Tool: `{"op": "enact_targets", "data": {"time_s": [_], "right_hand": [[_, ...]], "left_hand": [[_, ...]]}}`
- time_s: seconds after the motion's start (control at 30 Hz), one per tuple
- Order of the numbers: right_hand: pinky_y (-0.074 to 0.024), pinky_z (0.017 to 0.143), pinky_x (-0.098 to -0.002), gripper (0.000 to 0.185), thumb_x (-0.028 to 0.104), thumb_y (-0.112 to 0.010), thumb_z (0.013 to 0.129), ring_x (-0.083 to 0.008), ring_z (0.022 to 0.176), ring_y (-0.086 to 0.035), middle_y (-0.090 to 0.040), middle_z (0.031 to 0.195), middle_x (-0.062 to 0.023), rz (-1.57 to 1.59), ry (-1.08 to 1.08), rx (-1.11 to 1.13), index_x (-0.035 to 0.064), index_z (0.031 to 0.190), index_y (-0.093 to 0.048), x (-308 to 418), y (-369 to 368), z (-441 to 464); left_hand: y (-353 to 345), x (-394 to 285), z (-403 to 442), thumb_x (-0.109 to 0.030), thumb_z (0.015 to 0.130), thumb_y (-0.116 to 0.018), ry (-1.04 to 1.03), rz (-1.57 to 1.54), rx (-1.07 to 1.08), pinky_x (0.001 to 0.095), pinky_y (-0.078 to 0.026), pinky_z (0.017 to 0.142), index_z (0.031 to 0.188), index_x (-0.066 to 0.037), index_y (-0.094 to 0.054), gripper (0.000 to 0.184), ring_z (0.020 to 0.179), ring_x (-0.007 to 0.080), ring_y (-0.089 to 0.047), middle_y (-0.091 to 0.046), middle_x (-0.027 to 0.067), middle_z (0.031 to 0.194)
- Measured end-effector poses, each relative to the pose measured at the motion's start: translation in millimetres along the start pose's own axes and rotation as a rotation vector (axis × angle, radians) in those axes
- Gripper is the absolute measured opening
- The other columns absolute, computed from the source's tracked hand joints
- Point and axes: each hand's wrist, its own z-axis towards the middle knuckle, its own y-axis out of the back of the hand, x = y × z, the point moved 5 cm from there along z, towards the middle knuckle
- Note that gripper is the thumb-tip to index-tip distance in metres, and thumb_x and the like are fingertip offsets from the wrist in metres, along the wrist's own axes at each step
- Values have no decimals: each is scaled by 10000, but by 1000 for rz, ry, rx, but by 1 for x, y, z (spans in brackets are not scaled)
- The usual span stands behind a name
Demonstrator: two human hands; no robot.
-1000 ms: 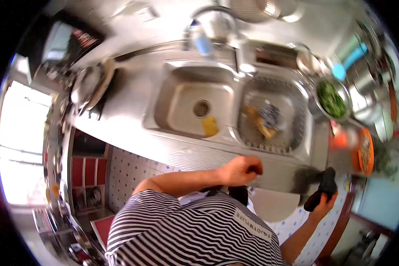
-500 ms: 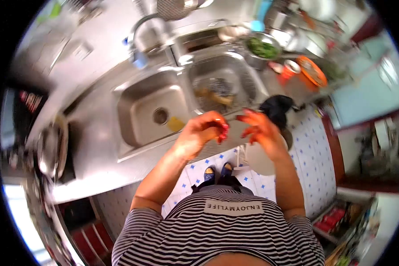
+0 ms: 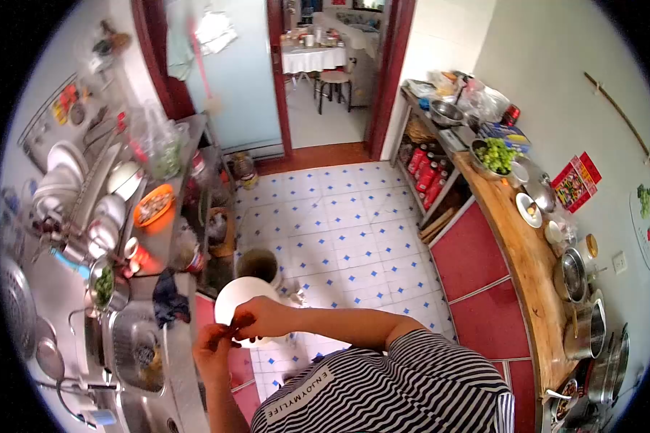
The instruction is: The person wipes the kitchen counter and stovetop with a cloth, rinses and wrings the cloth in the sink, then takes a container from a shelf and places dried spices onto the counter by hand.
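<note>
My left hand [image 3: 212, 348] and my right hand [image 3: 263, 317] meet at the fingertips beside the sink counter. The fingers of both are closed, and the right fingertips look dark red. Whatever is between them, if anything, is too small to make out. Below the hands is a white round top [image 3: 245, 290], partly covered by my right hand; it looks like a stool seat. Just behind it stands a bucket [image 3: 258, 267] with a dark inside. A dark cloth [image 3: 170, 297] lies on the counter edge near my left hand.
A steel sink [image 3: 137, 353] is at the left, with a pot of greens [image 3: 105, 287] and an orange basket [image 3: 154, 208] beyond it. A wooden counter [image 3: 516, 267] with pots and bowls runs along the right. An open doorway [image 3: 328, 86] lies ahead across the tiled floor [image 3: 354, 238].
The view has swung right, from the sink toward the doorway and wooden counter. My hands, apart before with bent fingers, have come together at the fingertips.
</note>
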Motion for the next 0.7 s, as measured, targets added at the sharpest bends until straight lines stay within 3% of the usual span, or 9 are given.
{"op": "enact_targets", "data": {"time_s": [0.03, 0.2, 0.33, 0.43, 0.5, 0.57, 0.63, 0.7], "right_hand": [[-493, 553, -261, 188, 138, -655, 799, -130, 630, -622, -658, 751, -76, -11, -3, -43, 5, 930, -631, -6, 30, -21], [-510, 562, -280, 152, 112, -632, 797, -142, 597, -635, -656, 696, -85, 42, -63, -284, 2, 900, -648, -41, 171, -133], [-504, 596, -257, 152, 94, -589, 842, -126, 642, -616, -640, 771, -66, -106, -148, -308, 10, 964, -623, -50, 248, -193], [-503, 598, -257, 151, 77, -551, 858, -126, 648, -613, -641, 802, -66, -48, -137, -393, 5, 977, -609, -59, 302, -217], [-502, 603, -256, 148, 73, -537, 866, -127, 647, -608, -637, 811, -69, -172, -149, -423, 4, 981, -598, -62, 345, -225], [-502, 642, -277, 119, 69, -559, 852, -164, 673, -624, -647, 813, -85, -190, -254, -503, 25, 952, -606, -64, 388, -229], [-497, 694, -314, 112, 113, -601, 831, -220, 752, -624, -644, 824, -102, -626, -114, -515, 46, 918, -624, -78, 443, -221], [-474, 748, -384, 126, 219, -638, 801, -295, 829, -576, -574, 893, -113, -788, -224, -542, 117, 875, -646, -100, 499, -219]], "left_hand": [[-32, 6, 13, 18, 811, -519, 45, -3, 29, 315, -538, 608, 930, 15, -583, 136, 772, 199, -636, -627, 106, 841], [-198, 39, 63, 89, 777, -494, 217, -75, 186, 309, -542, 645, 926, 33, -580, 181, 792, 205, -629, -625, 113, 872], [-299, 48, 100, 75, 783, -494, 347, -43, 380, 299, -526, 644, 904, 33, -577, 153, 804, 208, -644, -636, 116, 863], [-344, 61, 132, 59, 792, -508, 430, -60, 488, 300, -523, 657, 911, 29, -577, 141, 808, 218, -655, -640, 116, 858], [-365, 73, 157, 45, 800, -516, 443, -8, 531, 303, -528, 655, 921, 28, -577, 137, 804, 227, -660, -640, 120, 860], [-376, 92, 185, 32, 807, -523, 485, 16, 545, 308, -533, 652, 927, 31, -574, 130, 805, 237, -661, -638, 130, 862], [-377, 116, 219, 12, 813, -526, 491, 26, 538, 323, -543, 655, 950, 41, -570, 146, 805, 248, -661, -632, 146, 869], [-368, 145, 256, 12, 816, -518, 526, 53, 491, 326, -546, 655, 955, 45, -570, 152, 805, 249, -661, -632, 147, 870]]}}
